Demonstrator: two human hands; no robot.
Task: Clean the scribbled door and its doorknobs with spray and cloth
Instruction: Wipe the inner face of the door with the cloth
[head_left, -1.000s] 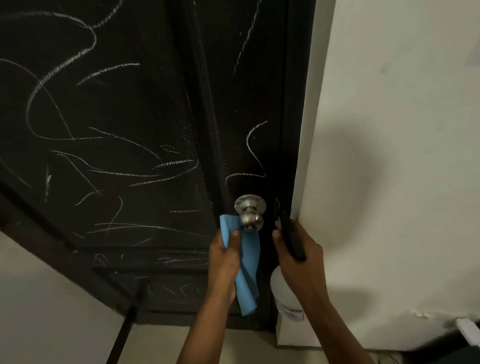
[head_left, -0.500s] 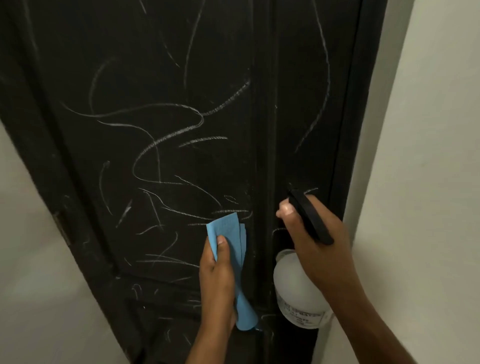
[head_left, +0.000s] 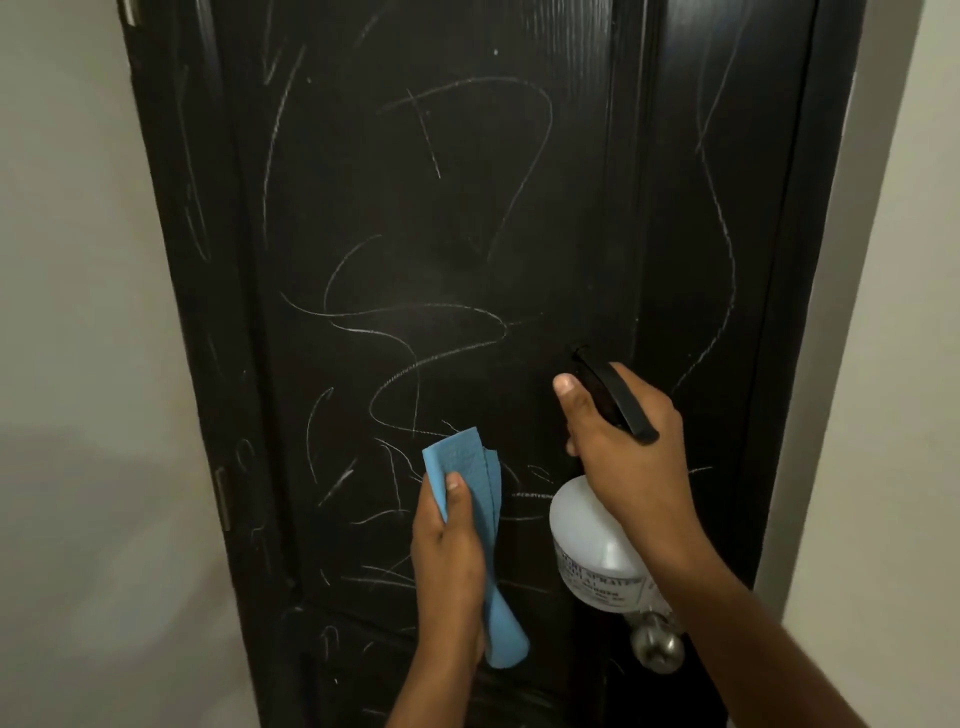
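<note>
A tall black panelled wooden door (head_left: 467, 208), streaked with thin white chalk scribbles, fills the centre between pale plaster walls (head_left: 78, 312). At five o'clock the right hand (head_left: 623, 447) grips a white plastic spray bottle (head_left: 592, 551) by its black trigger head, partly hiding a round metal doorknob (head_left: 657, 647) below. At six o'clock the left hand (head_left: 449, 551) clasps a folded soft blue cloth (head_left: 462, 467).

Single head-worn wide-angle view, facing forward and slightly down, close to the dark door (head_left: 467, 208). The door fills most of the frame, wall (head_left: 62, 312) strips at both edges, both forearms entering from the bottom. No second view to compare.
</note>
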